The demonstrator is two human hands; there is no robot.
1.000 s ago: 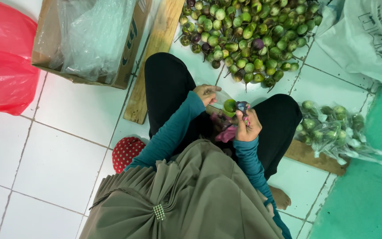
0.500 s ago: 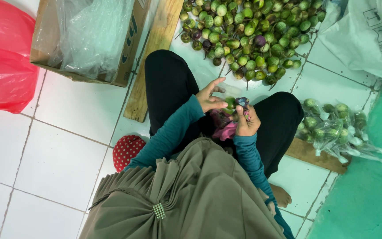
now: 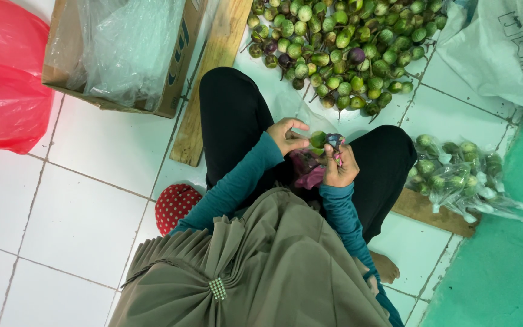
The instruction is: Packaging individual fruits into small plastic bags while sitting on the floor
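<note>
Centrally, both hands' fingers pinch a green fruit; bare white tiles lie leftward.

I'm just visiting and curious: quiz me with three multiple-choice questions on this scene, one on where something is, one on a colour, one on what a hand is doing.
1. Where is the big heap of small round eggplants?
A. On the white tiled floor in front of the person's knees
B. Inside the cardboard box
C. On the wooden board

2. What colour is the large plastic bag at the far left?
A. Blue
B. Red
C. Yellow

3. What is the left hand doing?
A. Lying flat on the floor
B. Pinching a green eggplant with its fingers
C. Gripping the wooden board

Answers: 1 A, the heap lies on tiles above the knees. 2 B, it is plainly red. 3 B, its fingertips close on the green fruit beside the right hand.
</note>
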